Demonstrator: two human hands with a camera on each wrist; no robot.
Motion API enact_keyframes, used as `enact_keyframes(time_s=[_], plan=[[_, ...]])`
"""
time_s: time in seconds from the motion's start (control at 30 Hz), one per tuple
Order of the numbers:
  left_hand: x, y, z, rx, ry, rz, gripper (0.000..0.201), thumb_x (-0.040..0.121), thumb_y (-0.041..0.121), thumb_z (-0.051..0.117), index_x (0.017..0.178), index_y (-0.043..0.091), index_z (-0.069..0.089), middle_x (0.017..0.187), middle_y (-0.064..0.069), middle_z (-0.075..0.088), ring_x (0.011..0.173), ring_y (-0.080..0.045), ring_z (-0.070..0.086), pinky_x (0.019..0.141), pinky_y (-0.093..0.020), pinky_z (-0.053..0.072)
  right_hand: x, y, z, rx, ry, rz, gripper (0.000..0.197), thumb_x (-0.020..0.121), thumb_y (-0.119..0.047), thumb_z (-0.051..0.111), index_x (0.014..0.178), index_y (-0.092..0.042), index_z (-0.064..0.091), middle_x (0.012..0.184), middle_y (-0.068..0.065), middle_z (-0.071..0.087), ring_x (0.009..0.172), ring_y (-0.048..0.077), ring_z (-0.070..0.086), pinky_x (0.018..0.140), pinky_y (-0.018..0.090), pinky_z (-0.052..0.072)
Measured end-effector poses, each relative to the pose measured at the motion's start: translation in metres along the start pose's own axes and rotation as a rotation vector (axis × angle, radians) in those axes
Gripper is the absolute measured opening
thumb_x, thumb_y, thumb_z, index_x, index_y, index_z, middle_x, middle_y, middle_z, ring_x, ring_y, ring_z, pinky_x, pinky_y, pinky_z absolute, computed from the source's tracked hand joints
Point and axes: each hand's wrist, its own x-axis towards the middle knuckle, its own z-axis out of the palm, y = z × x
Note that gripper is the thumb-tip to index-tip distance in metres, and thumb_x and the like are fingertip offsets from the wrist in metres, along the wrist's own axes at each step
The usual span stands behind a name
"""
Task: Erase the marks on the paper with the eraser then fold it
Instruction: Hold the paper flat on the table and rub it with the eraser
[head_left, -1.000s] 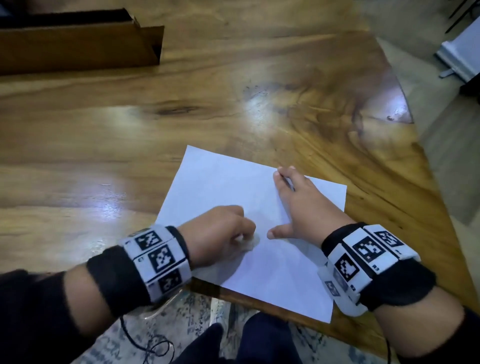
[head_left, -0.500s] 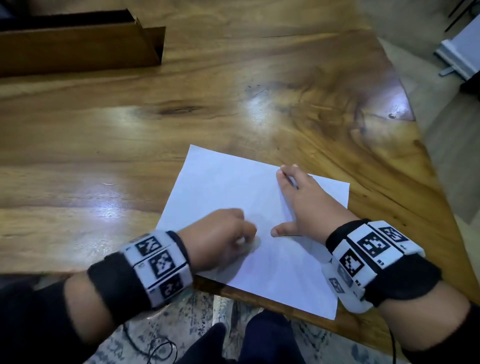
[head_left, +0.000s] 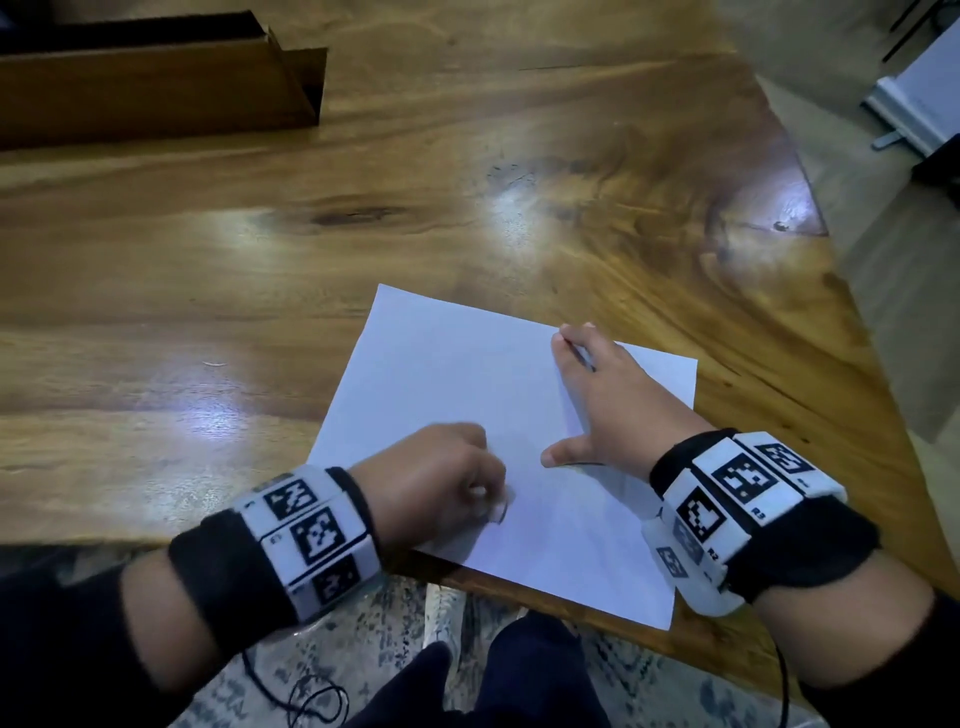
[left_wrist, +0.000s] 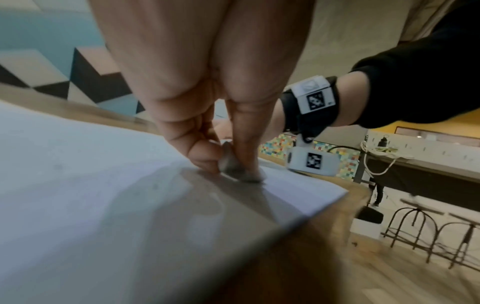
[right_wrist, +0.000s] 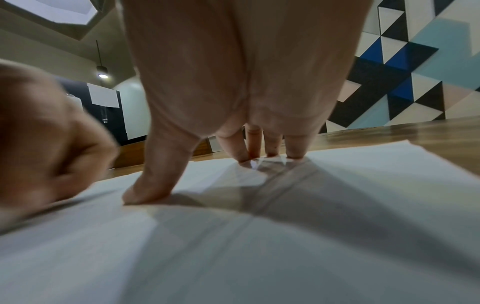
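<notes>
A white sheet of paper (head_left: 467, 374) lies near the front edge of the wooden table (head_left: 156, 322), its near corner hanging over that edge. My left hand (head_left: 441, 483) pinches a small pale eraser (head_left: 500, 508) and presses it onto the sheet's near left part. In the left wrist view the eraser (left_wrist: 228, 162) sits between thumb and fingers, touching the paper (left_wrist: 78, 185). My right hand (head_left: 602, 395) lies flat on the right half of the sheet, fingers straight and thumb spread. The right wrist view shows its fingertips (right_wrist: 244, 158) pressing the paper (right_wrist: 233, 246). No marks are plainly visible.
A long brown cardboard box (head_left: 156, 88) lies at the table's far left. The table's right edge (head_left: 852, 364) runs diagonally, with floor beyond. My dark-trousered legs (head_left: 519, 675) and a patterned rug are below the front edge. Metal stools (left_wrist: 426, 230) stand on the floor.
My left hand with the eraser has shifted slightly over the near part of the sheet, rubbing in small strokes. The right hand has stayed flat on the paper.
</notes>
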Motion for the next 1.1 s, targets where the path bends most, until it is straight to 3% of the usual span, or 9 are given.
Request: enact_keyframes(time_s=[0.13, 0.23, 0.37, 0.5, 0.67, 0.77, 0.87, 0.97, 1.1], plan=[[0.028, 0.000, -0.013, 0.052, 0.162, -0.040, 0.014, 0.081, 0.024, 0.053, 0.086, 0.015, 0.063, 0.083, -0.002, 0.046, 0.082, -0.029, 0.056, 0.074, -0.033, 0.046, 0.001, 0.000, 0.001, 0.002, 0.000, 0.005, 0.118, 0.072, -0.050, 0.074, 0.151, -0.012, -0.004, 0.156, -0.004, -0.007, 0.146, 0.017, -0.008, 0.116, 0.024, 0.007], [0.007, -0.001, -0.002, 0.050, 0.059, 0.009, 0.026, 0.079, 0.036, 0.045, 0.076, 0.016, 0.063, 0.080, -0.002, 0.047, 0.074, -0.026, 0.054, 0.066, -0.025, 0.041, 0.001, 0.001, 0.000, 0.012, -0.002, 0.006, 0.117, 0.072, -0.049, 0.075, 0.151, -0.013, -0.003, 0.156, -0.004, -0.006, 0.146, 0.017, -0.006, 0.115, 0.023, 0.006], [-0.014, -0.003, 0.006, 0.037, 0.003, 0.014, 0.014, 0.079, 0.011, 0.052, 0.083, 0.007, 0.065, 0.076, 0.003, 0.044, 0.067, -0.013, 0.047, 0.059, -0.010, 0.035, 0.000, 0.000, -0.001, 0.010, -0.004, 0.003, 0.116, 0.072, -0.048, 0.075, 0.151, -0.012, -0.003, 0.156, -0.003, -0.007, 0.146, 0.017, -0.006, 0.118, 0.024, 0.007], [0.013, -0.006, -0.005, -0.042, 0.115, -0.013, 0.020, 0.079, 0.024, 0.050, 0.080, 0.013, 0.067, 0.081, 0.000, 0.046, 0.076, -0.024, 0.056, 0.068, -0.026, 0.043, 0.000, -0.002, -0.001, 0.015, -0.014, 0.008, 0.116, 0.073, -0.048, 0.074, 0.151, -0.012, -0.004, 0.156, -0.003, -0.007, 0.146, 0.016, -0.008, 0.118, 0.025, 0.007], [-0.010, -0.009, 0.012, 0.008, 0.149, 0.038, 0.014, 0.079, 0.017, 0.058, 0.066, 0.012, 0.060, 0.074, -0.001, 0.046, 0.067, -0.014, 0.048, 0.066, -0.021, 0.037, 0.000, -0.001, -0.001, 0.012, -0.009, 0.011, 0.116, 0.073, -0.048, 0.074, 0.151, -0.011, -0.003, 0.157, -0.002, -0.006, 0.146, 0.017, -0.009, 0.118, 0.024, 0.005], [-0.021, -0.004, 0.009, -0.027, -0.030, 0.011, 0.015, 0.076, 0.021, 0.052, 0.073, 0.017, 0.067, 0.078, 0.006, 0.047, 0.074, -0.012, 0.053, 0.064, -0.012, 0.037, 0.000, -0.001, -0.001, 0.010, -0.005, 0.008, 0.116, 0.072, -0.048, 0.074, 0.151, -0.011, -0.003, 0.156, -0.002, -0.006, 0.146, 0.017, -0.006, 0.118, 0.025, 0.007], [0.007, 0.002, -0.005, 0.004, 0.111, 0.002, 0.024, 0.077, 0.035, 0.053, 0.083, 0.016, 0.067, 0.080, 0.002, 0.048, 0.077, -0.021, 0.056, 0.066, -0.020, 0.036, 0.000, -0.001, -0.001, 0.011, -0.004, 0.002, 0.116, 0.072, -0.048, 0.074, 0.151, -0.011, -0.003, 0.156, -0.002, -0.006, 0.146, 0.018, -0.008, 0.117, 0.024, 0.005], [0.029, 0.005, -0.006, 0.045, 0.206, -0.061, 0.017, 0.082, 0.020, 0.056, 0.097, 0.016, 0.063, 0.087, 0.000, 0.044, 0.082, -0.023, 0.051, 0.065, -0.022, 0.027, 0.000, -0.001, -0.001, 0.006, -0.005, -0.001, 0.116, 0.073, -0.049, 0.074, 0.151, -0.011, -0.003, 0.157, -0.002, -0.006, 0.146, 0.017, -0.009, 0.116, 0.023, 0.004], [-0.003, 0.006, 0.012, -0.003, 0.083, 0.035, 0.016, 0.080, 0.028, 0.053, 0.071, 0.019, 0.062, 0.075, 0.001, 0.044, 0.067, -0.025, 0.055, 0.061, -0.022, 0.033, 0.000, -0.001, -0.001, 0.017, 0.000, 0.000, 0.116, 0.073, -0.048, 0.074, 0.151, -0.011, -0.003, 0.156, -0.002, -0.005, 0.146, 0.016, -0.010, 0.116, 0.023, 0.004]])
